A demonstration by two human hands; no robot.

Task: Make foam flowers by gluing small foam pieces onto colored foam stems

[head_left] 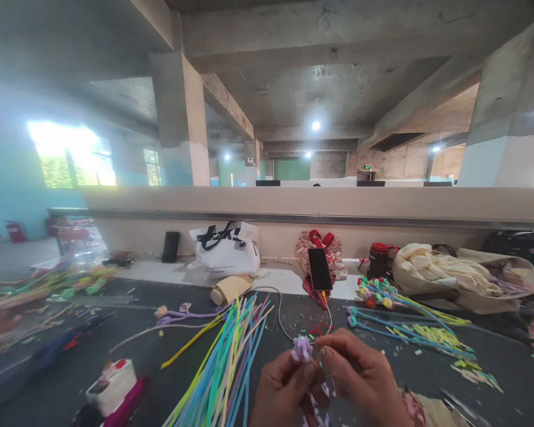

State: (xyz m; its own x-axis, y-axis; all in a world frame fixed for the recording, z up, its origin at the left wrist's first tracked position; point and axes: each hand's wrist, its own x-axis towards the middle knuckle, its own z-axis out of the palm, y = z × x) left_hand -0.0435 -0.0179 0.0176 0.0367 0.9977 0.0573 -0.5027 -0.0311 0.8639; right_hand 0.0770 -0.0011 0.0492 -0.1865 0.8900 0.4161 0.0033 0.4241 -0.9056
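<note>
My left hand (282,391) is closed, its thumb and fingers pinching a small lilac flower (302,349) of looped fuzzy pipe cleaner. Close against it on the right is my right hand (360,376), with thumb and fingertips pressed together; whatever lies between them is too small to make out. Below the fingers hangs a lilac and white strand (324,389), partly hidden by the hands. A loose bundle of coloured pipe cleaners (222,367) in blue, green, yellow and pink lies left of my left hand on the dark table (146,385).
Behind the hands, a phone (320,270) leans on a red patterned bag, with a cable (280,305) attached. Pipe-cleaner flowers (378,293) and stems lie right. A white device (112,386) stands front left. A white bag (225,255) and dark flask (378,261) line the back.
</note>
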